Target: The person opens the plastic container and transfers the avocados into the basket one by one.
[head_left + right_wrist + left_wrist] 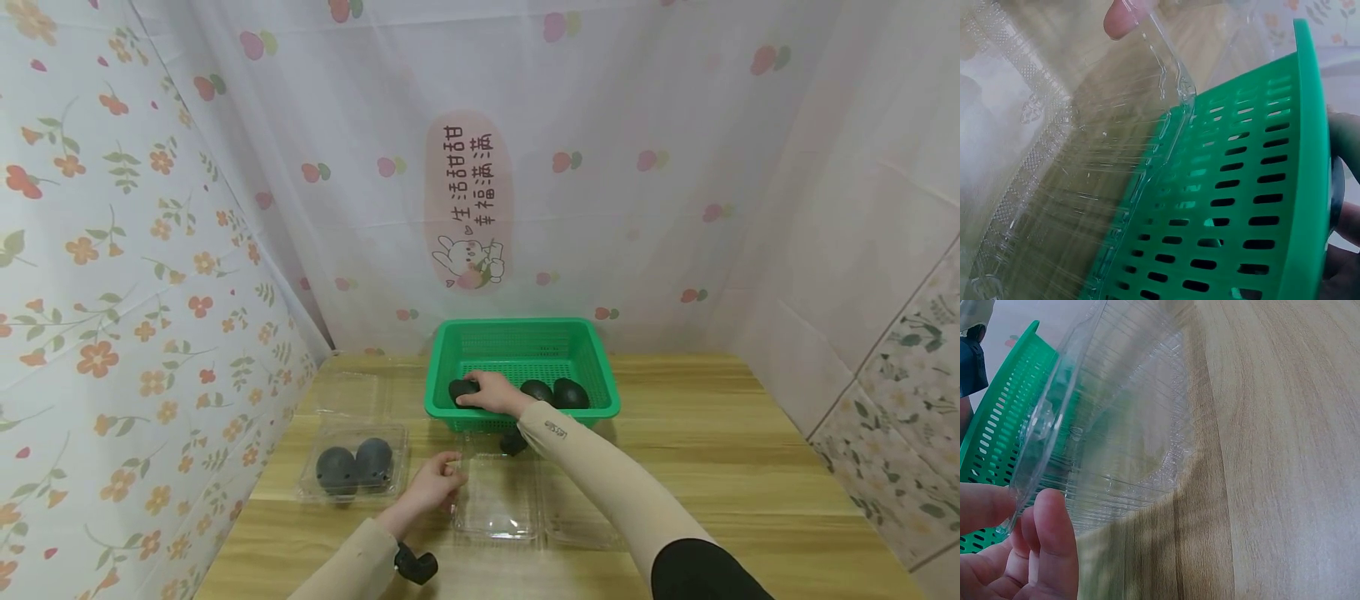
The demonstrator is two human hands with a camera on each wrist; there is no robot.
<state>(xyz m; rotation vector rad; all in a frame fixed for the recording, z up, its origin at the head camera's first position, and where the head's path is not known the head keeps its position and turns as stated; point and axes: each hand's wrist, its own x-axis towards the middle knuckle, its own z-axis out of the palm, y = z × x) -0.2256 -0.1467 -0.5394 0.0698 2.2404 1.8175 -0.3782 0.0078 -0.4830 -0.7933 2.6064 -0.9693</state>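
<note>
My right hand (493,392) reaches over the near rim of the green basket (611,392) and grips a dark, avocado-like fruit (462,389) at its left end. Two more dark fruits (571,393) lie in the basket to the right of that hand. In the right wrist view the basket wall hides most of the hand (1349,215). My left hand (435,485) pinches the left rim of an open clear plastic box (497,500) in front of the basket. Thumb and fingers meet at the box's rim (1044,434) in the left wrist view.
At the left stands a clear box (401,454) with two dark round fruits (354,467) in it. Behind it lies more clear plastic (348,392). The open box's other clear half (581,517) spreads to the right on the wooden table (720,483). Printed curtains enclose the back and sides.
</note>
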